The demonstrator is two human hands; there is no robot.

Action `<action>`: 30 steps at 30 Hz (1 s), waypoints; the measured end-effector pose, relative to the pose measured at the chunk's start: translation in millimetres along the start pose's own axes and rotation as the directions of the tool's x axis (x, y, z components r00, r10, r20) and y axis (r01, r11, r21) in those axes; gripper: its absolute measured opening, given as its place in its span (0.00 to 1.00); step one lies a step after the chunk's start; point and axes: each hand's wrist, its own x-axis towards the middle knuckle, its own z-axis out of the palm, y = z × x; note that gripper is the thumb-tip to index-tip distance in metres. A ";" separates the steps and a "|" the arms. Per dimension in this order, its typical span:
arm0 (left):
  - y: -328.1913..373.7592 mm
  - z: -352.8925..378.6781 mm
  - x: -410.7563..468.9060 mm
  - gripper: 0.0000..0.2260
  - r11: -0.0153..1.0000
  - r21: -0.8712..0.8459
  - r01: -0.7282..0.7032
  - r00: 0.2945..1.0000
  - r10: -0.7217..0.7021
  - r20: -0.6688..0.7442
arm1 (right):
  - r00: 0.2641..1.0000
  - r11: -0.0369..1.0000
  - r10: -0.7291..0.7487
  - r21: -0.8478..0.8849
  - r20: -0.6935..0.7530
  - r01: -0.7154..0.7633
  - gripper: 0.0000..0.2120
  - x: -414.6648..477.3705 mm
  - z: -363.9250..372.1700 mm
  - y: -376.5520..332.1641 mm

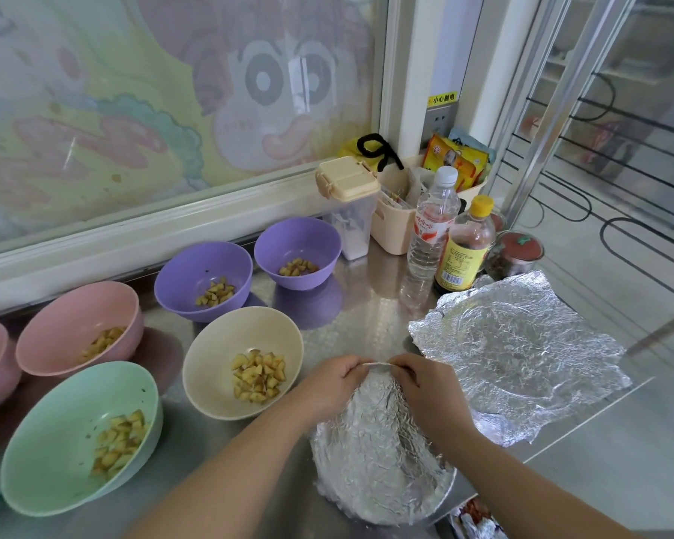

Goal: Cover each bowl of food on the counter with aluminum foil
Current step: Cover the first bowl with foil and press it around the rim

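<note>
Foil sheet [370,457] lies crumpled on the table [366,317] at lower centre of the frame, its far edge pinched by the left hand [335,383] and right hand [425,387], beside an uncovered cream bowl [205,367].

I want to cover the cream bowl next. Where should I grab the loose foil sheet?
Probably pinch the foil sheet at its left corner, coming from the left over bare counter. The sheet lies flat and that crinkled corner juts free, while a bottle crowds its far edge.
</note>
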 end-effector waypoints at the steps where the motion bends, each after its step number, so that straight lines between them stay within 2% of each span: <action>1: 1.0 -0.7 0.6 0.14 0.999 0.040 0.002 0.998 0.000 -0.059 | 0.999 0.999 0.038 0.011 -0.023 -0.038 0.06 -1.6 -1.3 -0.5; 5: -6.7 -0.9 -9.1 0.13 0.994 0.111 -0.017 0.930 0.056 -0.364 | 0.990 0.990 0.142 -0.004 -0.001 -0.142 0.06 -3.1 -11.9 -0.9; 7: -9.3 1.8 -14.7 0.11 0.988 0.150 -0.032 0.903 0.092 -0.419 | 0.993 0.993 0.104 -0.061 0.056 -0.101 0.14 2.8 -15.2 -5.1; 9: -8.8 5.4 -16.6 0.10 0.984 0.171 -0.048 0.895 0.118 -0.430 | 0.990 0.996 0.023 -0.083 0.137 -0.012 0.16 13.1 -13.2 -12.0; 12: -6.6 9.1 -16.1 0.09 0.984 0.170 -0.047 0.889 0.119 -0.442 | 0.975 0.991 -0.038 -0.115 0.217 0.064 0.11 27.4 -6.2 -21.2; 17: -5.1 12.4 -14.5 0.09 0.981 0.185 -0.055 0.879 0.136 -0.457 | 0.974 0.989 -0.086 -0.098 0.209 0.108 0.08 31.1 -4.1 -18.1; 24: -6.9 14.4 -8.8 0.09 0.980 0.191 -0.059 0.903 0.134 -0.409 | 0.983 0.989 -0.111 -0.080 0.149 0.123 0.07 24.3 1.8 -11.1; 30: -4.9 16.2 -10.1 0.07 0.984 0.168 -0.066 0.911 0.129 -0.392 | 0.945 0.985 -0.127 -0.071 0.302 0.155 0.09 34.4 -2.7 -18.0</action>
